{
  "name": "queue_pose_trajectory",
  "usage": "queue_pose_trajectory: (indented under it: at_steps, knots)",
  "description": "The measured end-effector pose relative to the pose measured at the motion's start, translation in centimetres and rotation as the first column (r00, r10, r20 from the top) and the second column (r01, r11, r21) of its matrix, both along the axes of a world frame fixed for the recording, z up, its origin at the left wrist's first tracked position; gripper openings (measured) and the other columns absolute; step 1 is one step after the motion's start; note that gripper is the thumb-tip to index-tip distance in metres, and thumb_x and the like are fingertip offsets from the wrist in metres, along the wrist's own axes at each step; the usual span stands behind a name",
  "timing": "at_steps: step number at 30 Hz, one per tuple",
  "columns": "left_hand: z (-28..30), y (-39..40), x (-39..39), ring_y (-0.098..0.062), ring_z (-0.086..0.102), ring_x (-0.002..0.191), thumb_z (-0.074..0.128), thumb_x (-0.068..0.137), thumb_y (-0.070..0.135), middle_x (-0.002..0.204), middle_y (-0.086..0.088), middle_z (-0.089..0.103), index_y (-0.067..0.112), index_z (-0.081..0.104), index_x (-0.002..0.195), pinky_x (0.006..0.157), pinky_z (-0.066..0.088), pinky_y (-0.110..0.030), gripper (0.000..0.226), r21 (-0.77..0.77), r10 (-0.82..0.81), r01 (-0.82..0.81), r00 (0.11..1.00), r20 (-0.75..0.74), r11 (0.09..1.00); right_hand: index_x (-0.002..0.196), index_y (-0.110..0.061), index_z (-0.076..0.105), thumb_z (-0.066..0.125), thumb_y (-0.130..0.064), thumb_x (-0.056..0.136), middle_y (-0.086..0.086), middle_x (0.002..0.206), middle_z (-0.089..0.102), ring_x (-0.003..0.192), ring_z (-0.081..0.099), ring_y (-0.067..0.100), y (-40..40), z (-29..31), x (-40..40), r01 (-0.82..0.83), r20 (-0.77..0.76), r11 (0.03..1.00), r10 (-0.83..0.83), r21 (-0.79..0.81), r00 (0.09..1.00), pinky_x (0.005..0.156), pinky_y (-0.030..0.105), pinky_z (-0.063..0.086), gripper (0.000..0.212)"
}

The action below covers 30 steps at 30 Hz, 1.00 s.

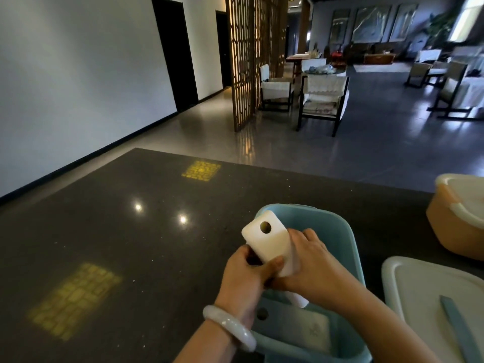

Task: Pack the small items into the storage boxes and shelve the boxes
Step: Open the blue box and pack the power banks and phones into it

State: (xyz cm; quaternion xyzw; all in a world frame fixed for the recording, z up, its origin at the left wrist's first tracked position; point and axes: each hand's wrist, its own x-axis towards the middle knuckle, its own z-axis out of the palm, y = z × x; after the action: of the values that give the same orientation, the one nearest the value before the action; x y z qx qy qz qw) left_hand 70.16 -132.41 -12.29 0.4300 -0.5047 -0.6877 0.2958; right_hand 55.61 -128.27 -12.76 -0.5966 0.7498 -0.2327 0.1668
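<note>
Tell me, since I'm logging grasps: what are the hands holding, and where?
Both hands, left and right, grip a white block with a hole by its lower end, over the blue box.

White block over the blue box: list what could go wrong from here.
1. The white block is tilted, its holed end above the blue box rim toward the table; if the left hand or right hand loosens its grip, it may fall outside.
2. A flat white piece already lies inside, so the block may sit unevenly.
</note>
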Motion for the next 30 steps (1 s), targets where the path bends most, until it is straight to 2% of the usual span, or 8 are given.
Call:
queue_pose_trajectory:
  at_steps: [4,6,9,11,18,22,27,30]
  knots:
    - [-1.7,-1.1,1.8,0.0,0.056,0.096,0.064,0.087,0.039,0.111,0.014,0.055,0.033,0.054,0.106,0.075,0.046,-0.017,0.022,-0.502,0.142,0.095,0.899,0.414,0.86,0.133,-0.033,0.033,0.077,-0.058,0.059,-0.014,0.114,0.038,0.101,0.044,0.005,-0.3,-0.8,-1.9,-0.044,0.048,0.992,0.039,0.119,0.998,0.077,0.019,0.04,0.09]
    - [-3.0,-1.8,2.9,-0.001,0.049,0.106,0.056,0.092,0.038,0.122,0.014,0.044,0.033,0.049,0.12,0.083,0.045,-0.018,0.029,-0.578,0.203,0.133,0.854,0.479,0.805,0.135,-0.032,0.033,0.078,-0.055,0.061,-0.012,0.118,0.039,0.104,0.043,0.006,-0.5,-1.3,-3.1,-0.123,-0.017,0.972,0.129,0.203,0.992,0.085,0.024,0.04,0.089]
    - [-4.9,-2.1,3.5,-0.003,0.051,0.11,0.04,0.099,0.039,0.132,0.008,0.045,0.027,0.043,0.138,0.084,0.046,-0.017,0.041,-0.497,0.075,0.236,0.846,0.529,0.835,0.135,-0.034,0.033,0.078,-0.054,0.063,-0.012,0.123,0.04,0.106,0.04,0.006,-0.4,-2.9,-3.8,-0.212,-0.03,0.923,0.233,0.32,0.972,0.089,0.025,0.036,0.087]
    - [-5.9,-1.8,3.2,0.0,0.058,0.103,0.032,0.101,0.04,0.119,0.008,0.058,0.03,0.046,0.134,0.077,0.046,-0.013,0.037,-0.431,0.002,0.243,0.869,0.494,0.869,0.133,-0.037,0.034,0.078,-0.055,0.063,-0.014,0.121,0.041,0.105,0.041,0.005,-0.1,-4.3,-3.8,-0.243,-0.011,0.897,0.266,0.369,0.964,0.087,0.024,0.034,0.085]
    - [-6.7,-1.2,3.0,0.021,0.054,0.073,0.034,0.099,0.038,0.087,0.013,0.056,0.038,0.041,0.114,0.058,0.042,-0.002,0.016,-0.435,0.066,0.134,0.908,0.414,0.89,0.137,-0.035,0.032,0.077,-0.052,0.064,-0.011,0.132,0.04,0.114,0.04,0.009,0.4,-7.3,-3.5,-0.309,-0.024,0.837,0.358,0.452,0.933,0.099,0.03,0.034,0.087]
    - [-7.2,-1.5,3.0,0.014,0.057,0.077,0.033,0.096,0.044,0.091,0.01,0.061,0.029,0.05,0.125,0.06,0.044,-0.006,0.037,-0.461,0.065,0.142,0.912,0.406,0.876,0.135,-0.039,0.03,0.078,-0.053,0.061,-0.014,0.129,0.039,0.112,0.038,0.008,0.3,-7.6,-3.6,-0.317,-0.003,0.833,0.357,0.453,0.934,0.096,0.03,0.035,0.089]
    - [-7.3,-1.5,3.1,0.017,0.057,0.077,0.033,0.095,0.044,0.09,0.013,0.06,0.031,0.047,0.127,0.06,0.043,-0.005,0.037,-0.457,0.056,0.137,0.922,0.383,0.879,0.122,-0.036,0.046,0.068,-0.059,0.074,-0.013,0.115,0.052,0.1,0.051,0.006,-0.5,-7.3,-2.9,-0.276,0.139,0.85,0.238,0.45,0.961,0.082,0.026,0.041,0.057]
    - [-7.1,-1.2,3.1,0.03,0.048,0.076,0.035,0.097,0.04,0.087,0.022,0.051,0.039,0.037,0.117,0.062,0.038,0.003,0.02,-0.46,0.078,0.116,0.921,0.382,0.88,0.129,-0.03,0.05,0.06,-0.052,0.086,-0.007,0.123,0.057,0.106,0.054,0.011,-0.7,-7.1,-2.7,-0.263,0.173,0.859,0.207,0.439,0.963,0.092,0.03,0.043,0.049]
